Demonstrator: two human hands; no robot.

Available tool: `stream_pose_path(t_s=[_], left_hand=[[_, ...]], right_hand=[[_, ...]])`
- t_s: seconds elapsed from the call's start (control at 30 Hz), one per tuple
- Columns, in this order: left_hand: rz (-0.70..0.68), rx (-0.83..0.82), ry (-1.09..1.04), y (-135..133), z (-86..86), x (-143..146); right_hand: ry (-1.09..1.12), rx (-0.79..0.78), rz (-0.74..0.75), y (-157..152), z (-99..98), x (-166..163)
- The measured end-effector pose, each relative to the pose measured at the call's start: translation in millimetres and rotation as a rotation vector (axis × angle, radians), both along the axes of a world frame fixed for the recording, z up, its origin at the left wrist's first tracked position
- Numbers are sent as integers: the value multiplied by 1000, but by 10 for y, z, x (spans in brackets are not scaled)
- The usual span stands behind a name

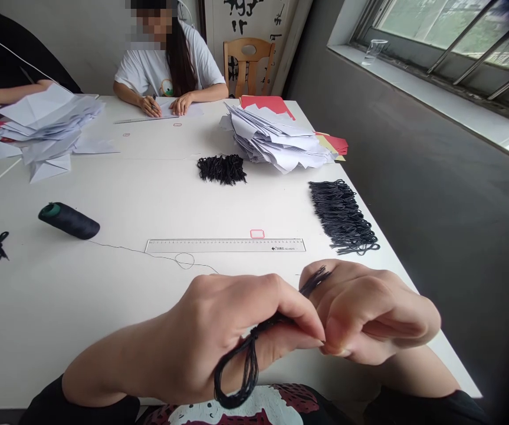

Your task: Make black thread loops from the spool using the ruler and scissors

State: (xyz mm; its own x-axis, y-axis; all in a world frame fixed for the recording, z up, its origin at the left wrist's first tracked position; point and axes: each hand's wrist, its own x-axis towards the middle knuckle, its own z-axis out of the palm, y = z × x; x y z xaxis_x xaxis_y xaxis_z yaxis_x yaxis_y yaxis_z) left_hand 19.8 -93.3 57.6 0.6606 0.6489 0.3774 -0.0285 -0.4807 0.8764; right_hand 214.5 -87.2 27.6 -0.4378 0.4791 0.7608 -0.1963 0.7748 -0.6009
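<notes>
Black thread (239,369) hangs in a loose loop around the fingers of my left hand (219,336), and that hand is curled almost shut on the strands. My right hand (369,313) is half closed, its fingers bent in toward the left, and the two hands meet at the fingertips with the thread pinched between them. A short tuft of the thread sticks up against my right hand. Under my hands lies a white table (104,307). A thin strand (121,248) runs over it from a dark spool (68,220) lying on its side, makes a small curl, and heads toward my hands. A steel ruler (225,245) lies flat just beyond the curl, with a small pink loop (257,234) beside its far edge. Farther right, black thread loops (340,215) lie side by side in a neat band, and a smaller black bunch (222,169) sits nearer the middle. A little black knot (0,248) lies off to the left. Past those are a heap of folded white paper (276,139), red paper (265,105) beneath its far side, and another white heap (46,124). Across the table, a co-worker's hands (161,105) rest on a sheet.
</notes>
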Motion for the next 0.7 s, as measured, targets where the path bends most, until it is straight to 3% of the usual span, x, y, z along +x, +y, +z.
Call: stream_pose_path(t_s=[0.23,0.5,0.7], left_hand=[[-89,-72,33,40,31,-43],[-90,-150,118,13,65,-58],[-147,-75,143,58,83,-85]], right_hand=[[-42,52,-81,-51,24,22],[-119,49,-101,-66,52,66],[-129,50,-118,-76,57,76]])
